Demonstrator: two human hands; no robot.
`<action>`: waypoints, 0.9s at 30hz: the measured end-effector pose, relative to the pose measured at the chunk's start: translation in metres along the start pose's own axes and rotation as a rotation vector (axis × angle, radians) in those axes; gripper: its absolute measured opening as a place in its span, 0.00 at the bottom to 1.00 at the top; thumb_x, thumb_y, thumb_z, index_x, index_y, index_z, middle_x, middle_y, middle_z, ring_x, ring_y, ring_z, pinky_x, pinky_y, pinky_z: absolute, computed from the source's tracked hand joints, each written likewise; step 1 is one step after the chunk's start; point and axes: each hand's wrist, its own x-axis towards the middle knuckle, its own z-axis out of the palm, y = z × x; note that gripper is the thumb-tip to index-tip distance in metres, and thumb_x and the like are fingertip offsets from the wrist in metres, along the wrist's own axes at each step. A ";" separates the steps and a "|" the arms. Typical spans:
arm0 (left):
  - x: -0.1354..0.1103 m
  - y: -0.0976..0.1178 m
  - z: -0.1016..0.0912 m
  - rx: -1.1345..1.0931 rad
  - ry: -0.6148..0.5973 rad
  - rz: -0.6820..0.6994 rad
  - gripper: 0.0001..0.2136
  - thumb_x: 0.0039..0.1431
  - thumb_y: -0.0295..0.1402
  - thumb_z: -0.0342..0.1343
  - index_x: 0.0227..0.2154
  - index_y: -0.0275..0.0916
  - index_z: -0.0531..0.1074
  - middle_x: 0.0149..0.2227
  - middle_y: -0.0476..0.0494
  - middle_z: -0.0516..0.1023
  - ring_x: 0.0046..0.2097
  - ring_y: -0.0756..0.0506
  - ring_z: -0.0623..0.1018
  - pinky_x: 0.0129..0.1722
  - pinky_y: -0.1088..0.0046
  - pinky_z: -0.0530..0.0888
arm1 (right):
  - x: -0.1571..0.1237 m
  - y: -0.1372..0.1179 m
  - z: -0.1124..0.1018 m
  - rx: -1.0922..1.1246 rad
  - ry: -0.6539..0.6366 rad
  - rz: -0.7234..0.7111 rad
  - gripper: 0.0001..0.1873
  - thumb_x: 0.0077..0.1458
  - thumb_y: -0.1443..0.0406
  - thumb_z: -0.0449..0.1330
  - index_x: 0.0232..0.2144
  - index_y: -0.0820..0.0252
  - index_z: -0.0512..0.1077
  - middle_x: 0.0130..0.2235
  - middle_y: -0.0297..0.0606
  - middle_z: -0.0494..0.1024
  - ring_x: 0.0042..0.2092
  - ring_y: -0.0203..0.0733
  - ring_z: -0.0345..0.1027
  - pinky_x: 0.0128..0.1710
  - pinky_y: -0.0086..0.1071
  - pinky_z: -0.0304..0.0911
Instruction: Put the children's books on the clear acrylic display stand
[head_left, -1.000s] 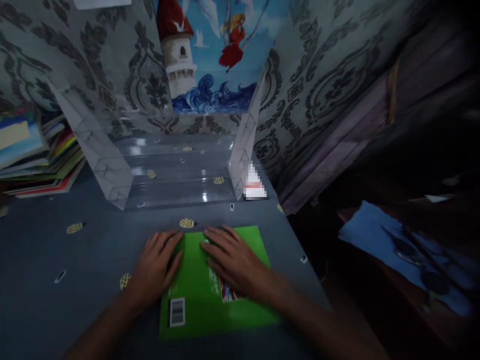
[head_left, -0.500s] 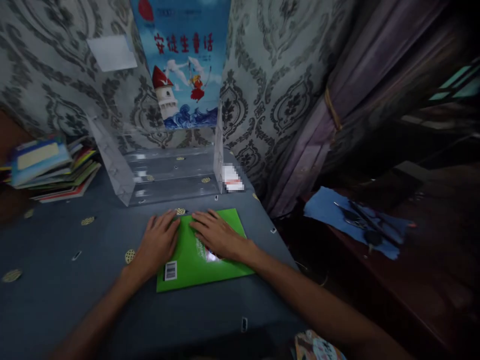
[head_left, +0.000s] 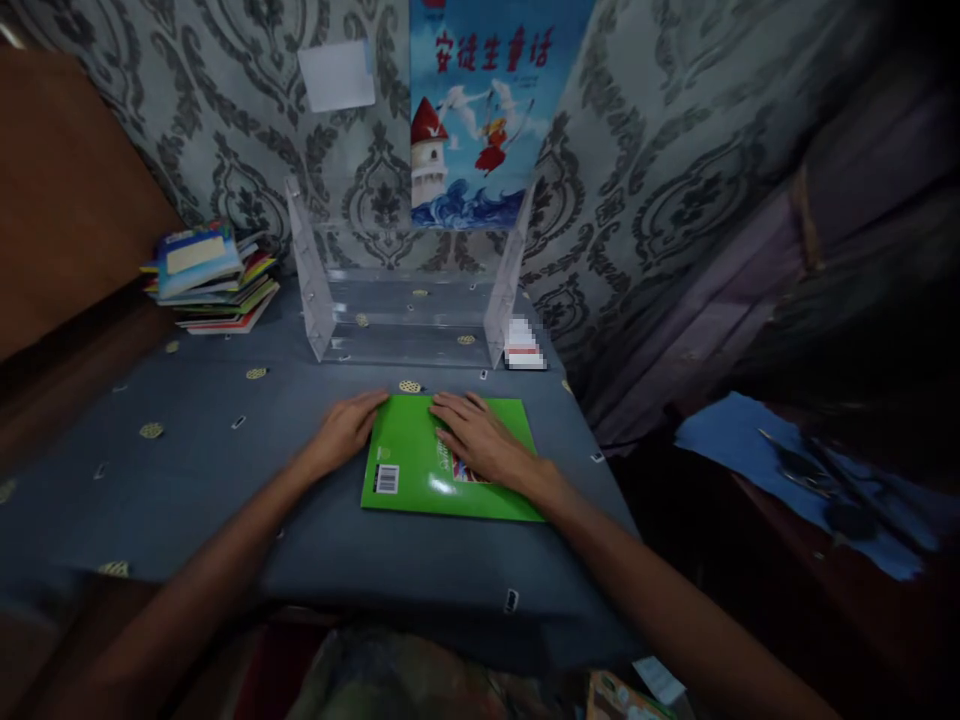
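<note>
A green book [head_left: 411,440] lies flat on the patterned grey-blue tablecloth [head_left: 315,545], its barcode label [head_left: 386,479] at the lower left. My left hand [head_left: 345,432] rests at the book's left edge, fingers stretched toward the far left corner. Laid over the middle of the cover, my right hand [head_left: 480,440] has its fingers extended and hides part of a printed picture. Neither hand is wrapped around the book. Just beyond it stands a clear plastic rack [head_left: 319,290] with upright side panels.
A stack of books [head_left: 214,285] sits at the back left. Beside the rack lies a blurred white-and-red item [head_left: 525,345]. A fairy-tale poster [head_left: 480,120] is on the wall. To the right, past the table edge, a blue cloth [head_left: 739,440] holds dark tools.
The view has swung left and shows more of the table's near edge. My left hand has slid from on top of the cover to the book's left edge. The book now lies straighter.
</note>
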 end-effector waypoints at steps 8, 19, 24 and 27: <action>0.013 -0.036 -0.002 -0.460 -0.037 0.012 0.22 0.66 0.34 0.45 0.61 0.36 0.66 0.57 0.38 0.79 0.61 0.41 0.75 0.65 0.56 0.65 | 0.027 -0.035 -0.001 0.084 -0.148 -0.243 0.19 0.71 0.63 0.50 0.59 0.55 0.71 0.62 0.45 0.72 0.66 0.49 0.61 0.67 0.54 0.55; 0.008 -0.031 -0.001 -0.558 -0.024 -0.033 0.20 0.68 0.34 0.46 0.61 0.39 0.65 0.57 0.38 0.78 0.61 0.42 0.75 0.63 0.56 0.67 | 0.060 -0.022 0.019 0.097 -0.116 -0.229 0.20 0.68 0.61 0.54 0.59 0.59 0.71 0.62 0.48 0.72 0.62 0.54 0.63 0.63 0.56 0.58; 0.005 -0.025 -0.002 -0.506 -0.024 -0.015 0.21 0.68 0.39 0.48 0.60 0.38 0.65 0.59 0.35 0.76 0.60 0.40 0.75 0.62 0.55 0.69 | 0.059 -0.024 0.016 0.152 -0.119 -0.198 0.21 0.69 0.60 0.54 0.60 0.58 0.70 0.63 0.48 0.71 0.64 0.54 0.61 0.63 0.56 0.58; 0.003 -0.020 -0.004 -0.395 0.004 -0.002 0.22 0.68 0.44 0.49 0.59 0.39 0.68 0.59 0.36 0.76 0.60 0.40 0.75 0.62 0.55 0.69 | 0.056 -0.021 0.013 0.192 -0.132 -0.186 0.22 0.69 0.60 0.54 0.62 0.59 0.68 0.64 0.48 0.70 0.66 0.52 0.59 0.67 0.56 0.53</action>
